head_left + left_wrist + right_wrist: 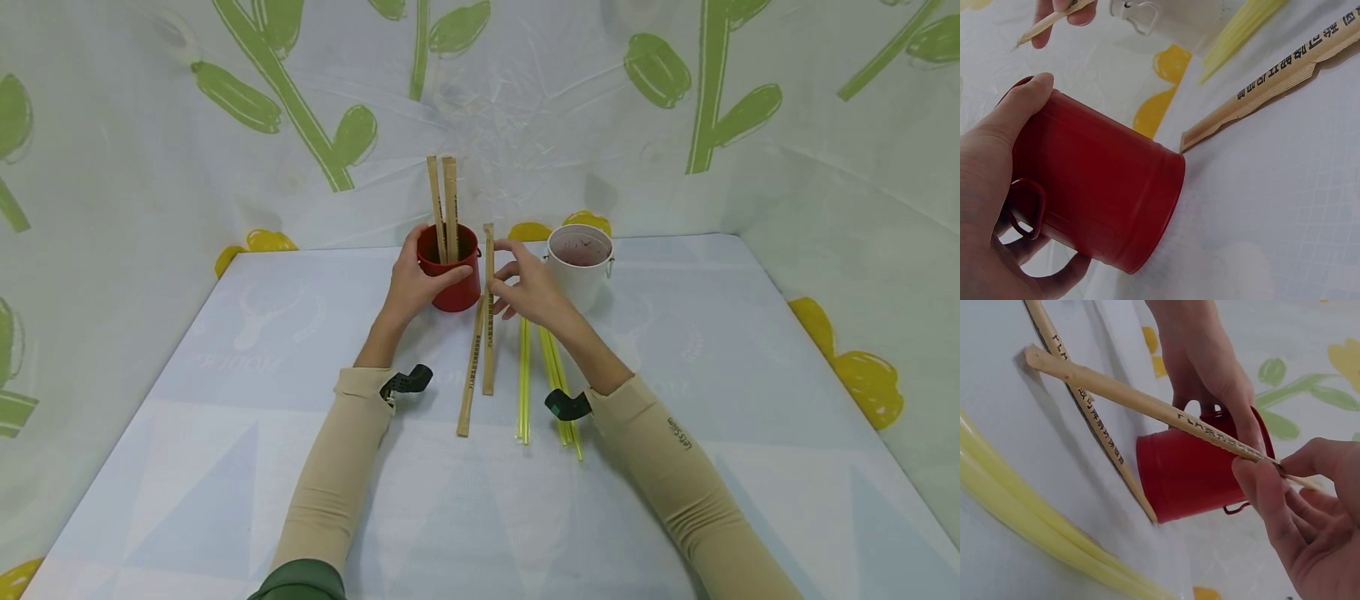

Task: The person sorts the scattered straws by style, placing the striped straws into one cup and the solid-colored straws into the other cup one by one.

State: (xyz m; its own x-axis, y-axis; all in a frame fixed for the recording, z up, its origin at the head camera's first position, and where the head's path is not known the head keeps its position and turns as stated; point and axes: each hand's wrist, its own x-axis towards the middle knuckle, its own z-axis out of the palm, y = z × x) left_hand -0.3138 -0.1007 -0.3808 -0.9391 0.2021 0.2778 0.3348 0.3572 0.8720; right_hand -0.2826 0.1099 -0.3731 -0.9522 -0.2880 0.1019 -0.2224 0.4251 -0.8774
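Red pail (459, 297) and held straw (489, 358)

The table (300, 467) carries the white pail (581, 283) near its far edge, right of the red pail. The left hand (415, 279) grips the red pail, fingers and thumb around its side near the rim. The right hand (536, 287) pinches the held straw just beside the red pail. Yellow straws (523, 383) and a loose straw (470, 375) lie on the table. Upright straws (451, 192), apparently three, overlap inside the red pail.

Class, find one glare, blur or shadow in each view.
Head: pale glare on the creased wall covering; left wrist: yellow straws soft, print on the lying wrapped straw clearer; right wrist: a soft-edged shadow on the table beside that straw.
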